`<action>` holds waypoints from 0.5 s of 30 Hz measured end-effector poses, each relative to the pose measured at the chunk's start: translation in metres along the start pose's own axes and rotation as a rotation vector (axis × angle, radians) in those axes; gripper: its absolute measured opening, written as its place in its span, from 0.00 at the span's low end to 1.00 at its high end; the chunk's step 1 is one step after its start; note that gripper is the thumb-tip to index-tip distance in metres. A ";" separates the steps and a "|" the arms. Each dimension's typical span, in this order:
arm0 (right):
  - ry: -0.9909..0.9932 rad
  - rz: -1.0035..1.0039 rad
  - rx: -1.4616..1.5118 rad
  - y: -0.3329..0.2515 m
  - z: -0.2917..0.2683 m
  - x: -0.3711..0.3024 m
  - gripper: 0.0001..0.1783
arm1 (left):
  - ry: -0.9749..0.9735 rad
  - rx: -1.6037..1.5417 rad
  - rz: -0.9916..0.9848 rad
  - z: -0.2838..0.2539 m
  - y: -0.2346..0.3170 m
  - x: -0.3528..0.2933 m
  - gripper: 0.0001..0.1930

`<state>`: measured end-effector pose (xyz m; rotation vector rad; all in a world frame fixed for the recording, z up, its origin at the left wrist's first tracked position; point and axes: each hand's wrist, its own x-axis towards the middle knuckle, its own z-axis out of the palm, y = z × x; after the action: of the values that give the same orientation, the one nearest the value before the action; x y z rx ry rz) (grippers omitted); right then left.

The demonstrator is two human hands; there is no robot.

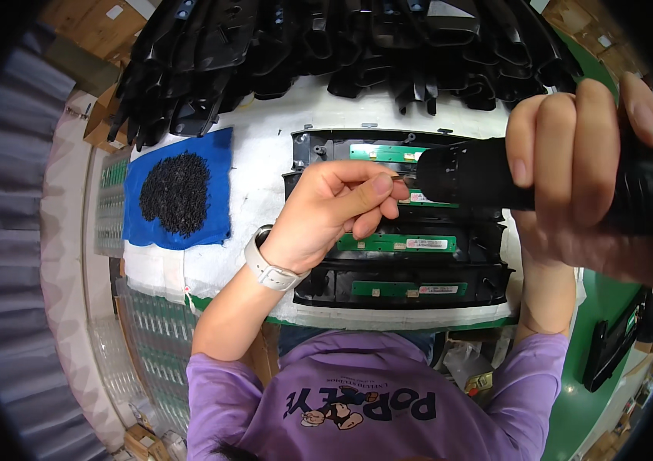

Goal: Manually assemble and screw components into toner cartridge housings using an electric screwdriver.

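Note:
My right hand (572,154) is wrapped round a thick black cylindrical power screwdriver (472,173), held level with its narrow end to the left. At that end my left hand (345,200), a pale watch on its wrist, pinches thumb and fingers together. Whatever lies between those fingertips is too small to make out. Below both hands, several long black plastic housings (488,273) lie in a column on the white-covered table. Each visible one carries a green circuit board (395,243) with a white label. The tool and my left hand partly cover the upper housings.
Left of the housings, a blue cloth (221,173) bears a heap of tiny black screw-like pieces (176,192). Many black plastic parts (288,46) are piled along the table's far side. Clear plastic trays (161,338) stand at the lower left; another black housing (611,338) is at the right.

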<state>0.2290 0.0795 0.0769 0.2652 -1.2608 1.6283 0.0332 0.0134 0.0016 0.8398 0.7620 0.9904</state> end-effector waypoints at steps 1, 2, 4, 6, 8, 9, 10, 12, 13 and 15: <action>-0.003 0.002 0.003 -0.002 -0.001 -0.001 0.31 | 0.017 0.025 0.018 0.001 0.000 0.000 0.13; -0.007 0.004 0.007 0.001 0.001 0.001 0.31 | 0.019 0.024 0.020 0.001 0.000 -0.001 0.13; -0.011 0.005 0.010 0.002 0.002 0.002 0.31 | 0.007 -0.058 0.006 0.001 0.000 0.000 0.13; -0.015 0.006 0.014 0.003 -0.002 0.005 0.31 | 0.000 -0.012 -0.002 0.001 0.001 -0.001 0.12; -0.019 0.008 0.019 0.005 -0.004 0.008 0.31 | -0.006 0.034 -0.011 0.001 0.002 -0.002 0.12; -0.020 0.009 0.020 0.005 -0.005 0.009 0.31 | 0.009 0.112 -0.003 0.003 0.003 -0.002 0.10; -0.020 0.010 0.022 0.004 -0.007 0.009 0.31 | 0.024 0.190 0.005 0.004 0.003 -0.002 0.09; -0.022 0.014 0.028 0.004 -0.012 0.009 0.31 | 0.033 0.196 0.024 0.004 0.003 -0.002 0.08; 0.014 0.008 0.028 0.005 -0.012 0.009 0.29 | 0.044 0.202 0.043 0.004 0.003 -0.002 0.07; 0.101 0.012 0.040 0.006 -0.013 0.008 0.29 | 0.058 0.182 0.039 0.005 0.004 -0.003 0.07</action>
<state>0.2259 0.0954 0.0735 0.1980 -1.1570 1.6580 0.0348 0.0112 0.0079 0.9900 0.8983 0.9938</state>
